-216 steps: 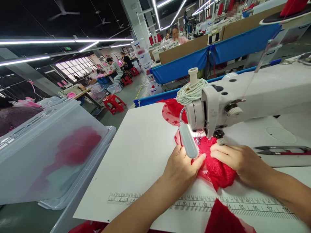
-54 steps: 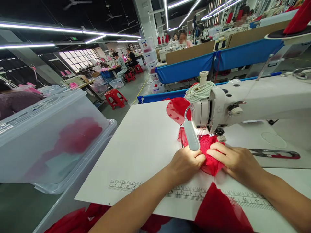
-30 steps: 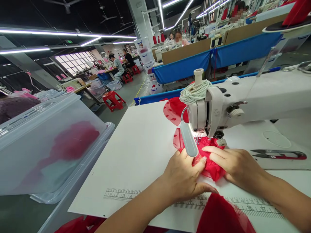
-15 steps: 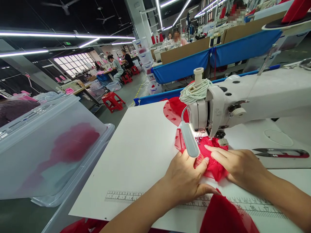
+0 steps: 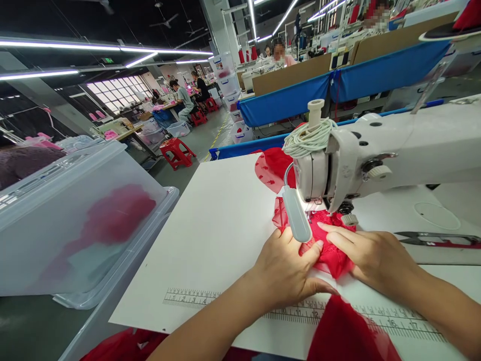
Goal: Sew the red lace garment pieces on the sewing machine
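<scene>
A piece of red lace fabric [image 5: 330, 250] lies under the needle end of a white sewing machine [image 5: 394, 150]. My left hand [image 5: 287, 273] rests flat on the fabric's left side, fingers stretched toward the needle, partly behind the machine's small lamp [image 5: 296, 215]. My right hand [image 5: 370, 253] presses flat on the fabric's right side, fingers pointing left. More red fabric [image 5: 345, 333] hangs over the near table edge.
The white table [image 5: 218, 225] has a printed ruler [image 5: 188, 298] along its front. Thread snips [image 5: 439, 239] lie at the right. A clear plastic bin [image 5: 75, 220] with red fabric stands at the left. Other people sit at stations far behind.
The red lace has shortened in front of the needle since the earliest frame. Both hands stay flat on it, the left one spread wider than 1.8 s ago.
</scene>
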`<act>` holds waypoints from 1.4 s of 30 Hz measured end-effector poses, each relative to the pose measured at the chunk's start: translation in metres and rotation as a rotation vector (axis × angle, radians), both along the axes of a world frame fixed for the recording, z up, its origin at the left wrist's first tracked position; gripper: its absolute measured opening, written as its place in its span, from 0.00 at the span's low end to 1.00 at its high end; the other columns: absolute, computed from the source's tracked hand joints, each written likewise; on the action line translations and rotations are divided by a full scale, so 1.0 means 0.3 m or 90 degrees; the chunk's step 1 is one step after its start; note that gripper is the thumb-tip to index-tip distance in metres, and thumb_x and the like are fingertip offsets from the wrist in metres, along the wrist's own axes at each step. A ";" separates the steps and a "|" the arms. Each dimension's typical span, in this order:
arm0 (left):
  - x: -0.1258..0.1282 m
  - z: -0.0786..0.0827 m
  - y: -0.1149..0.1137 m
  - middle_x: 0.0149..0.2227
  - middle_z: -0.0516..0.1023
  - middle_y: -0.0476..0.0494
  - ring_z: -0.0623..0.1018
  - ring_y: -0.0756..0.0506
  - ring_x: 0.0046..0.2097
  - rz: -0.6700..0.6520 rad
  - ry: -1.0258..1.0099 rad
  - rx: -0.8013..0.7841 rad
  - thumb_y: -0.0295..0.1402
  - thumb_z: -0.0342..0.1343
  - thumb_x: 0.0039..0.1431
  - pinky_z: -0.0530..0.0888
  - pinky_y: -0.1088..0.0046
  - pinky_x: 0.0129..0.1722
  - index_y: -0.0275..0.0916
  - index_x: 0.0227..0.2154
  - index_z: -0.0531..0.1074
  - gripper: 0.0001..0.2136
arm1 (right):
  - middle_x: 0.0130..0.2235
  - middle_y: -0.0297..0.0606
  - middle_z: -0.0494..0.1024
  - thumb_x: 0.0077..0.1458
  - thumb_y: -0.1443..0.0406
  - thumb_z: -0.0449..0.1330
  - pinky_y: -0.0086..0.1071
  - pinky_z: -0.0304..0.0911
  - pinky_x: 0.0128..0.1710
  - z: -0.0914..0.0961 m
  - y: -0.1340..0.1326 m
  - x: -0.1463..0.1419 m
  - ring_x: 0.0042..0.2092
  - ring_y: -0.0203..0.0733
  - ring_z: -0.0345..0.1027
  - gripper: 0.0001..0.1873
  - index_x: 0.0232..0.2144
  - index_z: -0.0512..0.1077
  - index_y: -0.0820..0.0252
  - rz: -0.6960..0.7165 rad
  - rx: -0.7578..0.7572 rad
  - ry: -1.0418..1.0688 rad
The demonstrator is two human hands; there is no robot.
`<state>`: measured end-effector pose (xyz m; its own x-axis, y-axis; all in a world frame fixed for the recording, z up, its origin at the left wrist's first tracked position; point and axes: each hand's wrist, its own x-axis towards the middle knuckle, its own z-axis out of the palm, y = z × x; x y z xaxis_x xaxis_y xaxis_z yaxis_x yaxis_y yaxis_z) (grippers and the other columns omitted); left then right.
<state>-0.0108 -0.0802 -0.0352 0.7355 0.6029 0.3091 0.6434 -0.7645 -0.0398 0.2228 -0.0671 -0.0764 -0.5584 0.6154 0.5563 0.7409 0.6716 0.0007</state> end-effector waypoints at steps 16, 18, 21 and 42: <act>-0.013 -0.021 0.028 0.44 0.79 0.30 0.77 0.37 0.42 0.017 0.001 -0.016 0.63 0.25 0.66 0.70 0.58 0.44 0.38 0.52 0.76 0.42 | 0.38 0.36 0.84 0.46 0.77 0.50 0.33 0.46 0.17 0.058 0.015 0.005 0.19 0.36 0.63 0.20 0.39 0.71 0.58 0.027 -0.039 -0.047; -0.013 -0.022 0.029 0.44 0.78 0.31 0.76 0.37 0.42 0.023 0.001 -0.009 0.64 0.25 0.66 0.69 0.58 0.45 0.39 0.53 0.76 0.42 | 0.39 0.36 0.84 0.47 0.77 0.50 0.32 0.47 0.17 0.057 0.015 0.004 0.19 0.36 0.64 0.21 0.41 0.72 0.58 0.024 -0.037 -0.048; -0.011 -0.017 0.029 0.46 0.78 0.31 0.76 0.38 0.42 0.027 0.012 -0.003 0.63 0.26 0.66 0.69 0.58 0.46 0.40 0.54 0.75 0.41 | 0.37 0.35 0.84 0.48 0.77 0.49 0.32 0.47 0.17 0.057 0.016 0.003 0.19 0.37 0.64 0.24 0.46 0.72 0.59 0.014 -0.031 -0.052; 0.027 -0.027 -0.013 0.46 0.79 0.25 0.78 0.38 0.39 0.001 0.041 0.084 0.66 0.23 0.64 0.73 0.60 0.37 0.25 0.49 0.75 0.48 | 0.40 0.36 0.83 0.38 0.82 0.47 0.28 0.57 0.22 0.062 0.028 0.012 0.33 0.38 0.76 0.26 0.35 0.72 0.57 0.082 0.027 0.001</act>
<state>-0.0028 -0.0842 -0.0431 0.7559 0.5612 0.3373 0.6371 -0.7492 -0.1811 0.2264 -0.0586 -0.0577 -0.6305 0.5140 0.5816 0.6480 0.7610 0.0300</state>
